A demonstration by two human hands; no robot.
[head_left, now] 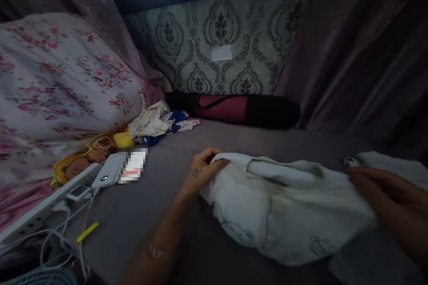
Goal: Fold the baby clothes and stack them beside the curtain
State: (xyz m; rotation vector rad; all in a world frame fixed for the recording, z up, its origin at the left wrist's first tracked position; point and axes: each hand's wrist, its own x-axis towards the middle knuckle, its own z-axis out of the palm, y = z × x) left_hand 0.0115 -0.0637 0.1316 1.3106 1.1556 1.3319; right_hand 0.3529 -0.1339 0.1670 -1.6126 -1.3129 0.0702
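A white garment [287,213] with faint printed figures and a yellowish stain hangs between my two hands above the grey bed sheet. An opening with a loose edge shows along its top; its exact kind is hard to tell. My left hand [203,167] pinches its upper left corner, thumb on the near side and fingers behind. At the right edge, my right hand [384,191] has its fingers closed on the cloth, somewhat blurred and dark. Behind that hand lies another white cloth [394,162].
Crumpled clothes [154,122] lie at the far left beside a yellow plush toy [72,169]. Nearer are a white power bank [109,171], a long power strip [43,207] with cables and a yellow strip [87,232]. A black and maroon long bag [230,109] rests against the wall.
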